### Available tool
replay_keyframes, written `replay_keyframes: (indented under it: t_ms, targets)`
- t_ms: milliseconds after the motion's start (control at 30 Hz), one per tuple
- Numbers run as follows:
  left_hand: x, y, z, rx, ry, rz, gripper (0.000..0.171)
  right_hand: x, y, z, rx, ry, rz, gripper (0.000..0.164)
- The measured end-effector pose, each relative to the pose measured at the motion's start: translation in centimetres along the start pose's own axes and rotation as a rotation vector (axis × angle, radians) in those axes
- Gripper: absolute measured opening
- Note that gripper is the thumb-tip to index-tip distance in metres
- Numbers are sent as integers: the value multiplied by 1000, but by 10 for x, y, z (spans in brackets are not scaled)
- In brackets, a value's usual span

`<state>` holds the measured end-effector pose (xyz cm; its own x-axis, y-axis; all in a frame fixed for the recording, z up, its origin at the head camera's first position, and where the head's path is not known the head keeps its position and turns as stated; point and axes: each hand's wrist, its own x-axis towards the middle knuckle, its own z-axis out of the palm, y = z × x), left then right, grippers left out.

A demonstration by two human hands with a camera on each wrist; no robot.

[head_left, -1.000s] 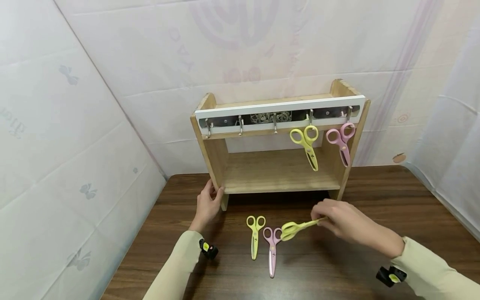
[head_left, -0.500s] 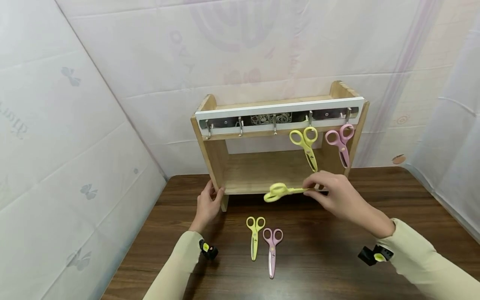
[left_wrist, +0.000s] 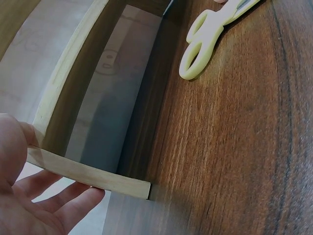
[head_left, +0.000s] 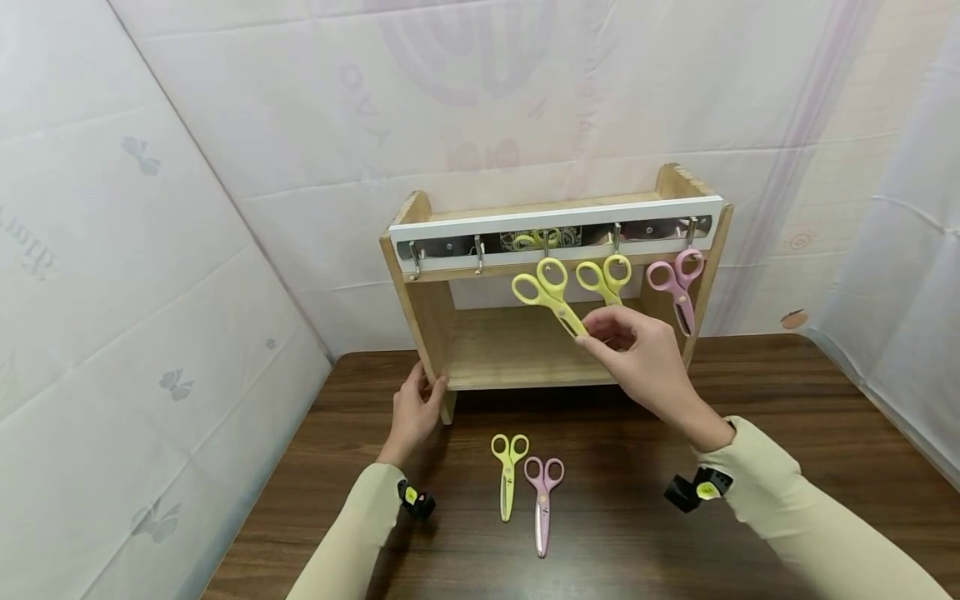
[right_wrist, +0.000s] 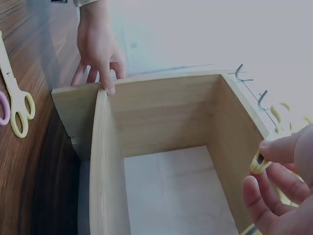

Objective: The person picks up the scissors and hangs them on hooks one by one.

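No word legible. White printed cloth [head_left: 172,292], L side: pale script [head_left: 32,257], cut off at edge, unreadable. White-and-pink printed cloth [head_left: 300,125], back: faint letters [head_left: 350,77], too pale to ID. Yellow plastic scissors [head_left: 508,468], pink plastic scissors [head_left: 542,504] on brown wood-grain counter [head_left: 637,533]: dark marks, too sm.

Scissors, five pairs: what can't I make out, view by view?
Head view: held yellow scissors, tip hidden by right hand.
Head view: hung yellow scissors, blade end behind that hand.
Left wrist view: lying yellow scissors, tip cut by top edge.
Right wrist view: lying pink scissors, mostly cut by left edge.
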<state>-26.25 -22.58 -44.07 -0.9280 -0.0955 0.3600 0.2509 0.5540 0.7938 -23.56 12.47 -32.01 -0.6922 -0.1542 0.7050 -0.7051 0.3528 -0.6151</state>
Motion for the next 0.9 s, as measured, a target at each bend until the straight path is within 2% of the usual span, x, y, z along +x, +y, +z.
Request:
replay_keyframes:
  t_ms: [167, 900]
  targets:
    - [0, -2, 0, 0, 2, -2, 48, 3, -1, 6, -14, 4, 48, 12]
    - [0, -1, 0, -16, 3, 9, 46, -3, 11, 20, -81, 28, 85, 11]
